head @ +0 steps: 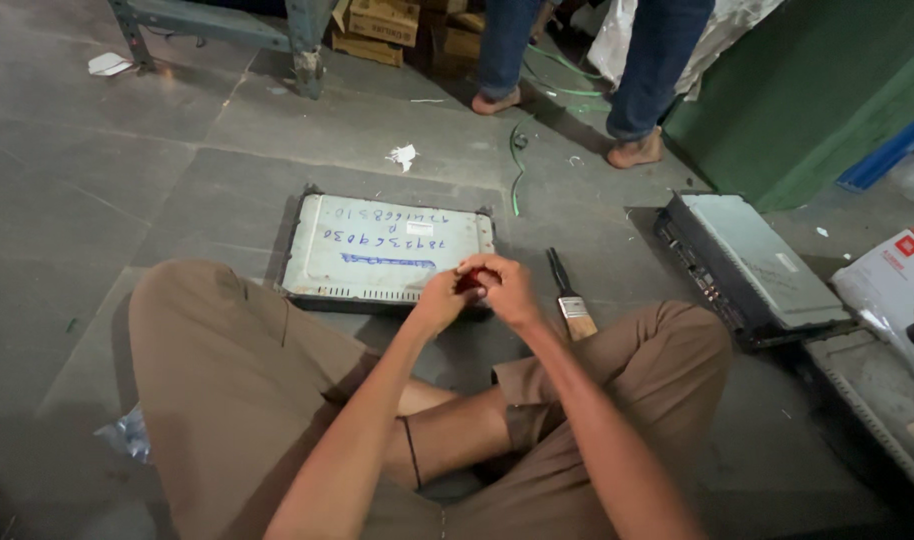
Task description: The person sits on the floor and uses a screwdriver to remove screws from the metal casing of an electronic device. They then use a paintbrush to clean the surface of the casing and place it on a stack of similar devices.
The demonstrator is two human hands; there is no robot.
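I sit cross-legged on the floor. My left hand (440, 298) and my right hand (505, 287) are pressed together around a small red object (469, 283), both gripping it just above the near right corner of a flat grey metal box (377, 248). The box lies on the floor in front of my knees, its top bearing blue handwriting. Most of the red object is hidden by my fingers.
A paintbrush (569, 298) lies by my right knee. A second grey electronics box (752, 262) sits to the right, next to a white carton (892, 285). Another person's legs (637, 80) stand at the back, near a green cable (519, 165), cardboard boxes and a green panel.
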